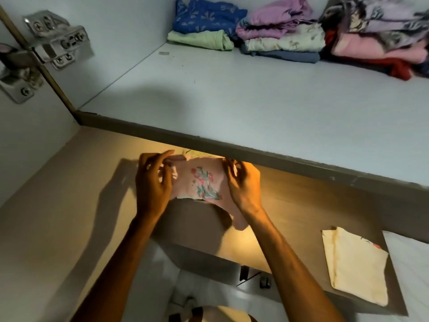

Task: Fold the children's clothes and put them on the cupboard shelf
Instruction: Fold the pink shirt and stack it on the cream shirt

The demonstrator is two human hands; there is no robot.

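I hold a small pink child's garment (199, 180) with a floral print just below the front edge of the cupboard shelf (232, 101). My left hand (153, 182) grips its left side and my right hand (243, 184) pinches its right side. The cloth is stretched between them, and a loose end hangs down under my right wrist. At the back right of the shelf lie folded stacks: a blue and green stack (204, 26), a purple, cream and slate stack (281, 31), and a pink, red and patterned stack (380, 40).
A cream folded cloth (357, 266) lies on a lower wooden surface (290, 205) at the right. Metal door hinges (55, 40) are fixed on the cupboard's left wall. The floor shows far below between my arms.
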